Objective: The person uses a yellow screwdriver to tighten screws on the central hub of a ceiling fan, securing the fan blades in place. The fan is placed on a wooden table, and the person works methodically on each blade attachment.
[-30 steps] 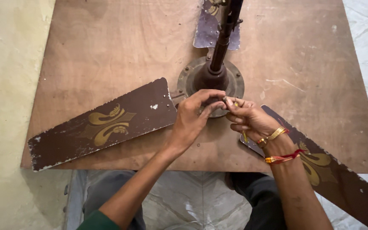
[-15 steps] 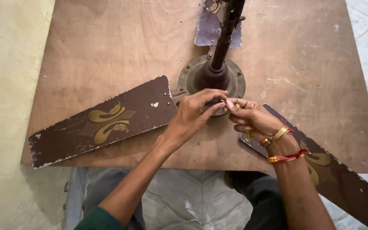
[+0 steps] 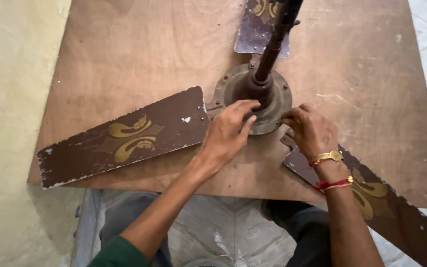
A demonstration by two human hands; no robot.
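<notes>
Two hands work at the hub of a brown ceiling fan [image 3: 253, 94] lying on a plywood counter [image 3: 124, 54].

1. Motor housing: a round, rusted brown disc with screws around its rim sits at the centre of the counter. A dark downrod [image 3: 277, 34] rises from it toward 12 o'clock.
2. Blades: three brown blades with gold scroll ornaments extend from the housing. The left blade [image 3: 124, 136] points toward 8 o'clock, the right blade [image 3: 371, 198] toward 4 o'clock, and the far blade [image 3: 260, 24] toward 12 o'clock, partly hidden behind the downrod.
3. Left hand [image 3: 226, 133]: grip released, fingers extended and resting on the housing's rim at its 7 o'clock edge, beside the root of the left blade.
4. Right hand [image 3: 310, 129]: fingers curled at the housing's 4 o'clock edge, where the right blade attaches. Whether the grip is grasping anything cannot be told. The wrist carries a gold bracelet [image 3: 326, 157] and a red thread [image 3: 333, 184].
5. Below the counter's 6 o'clock edge, the person's dark trousers [image 3: 297, 227] and a pale floor [image 3: 223, 232] are visible.
</notes>
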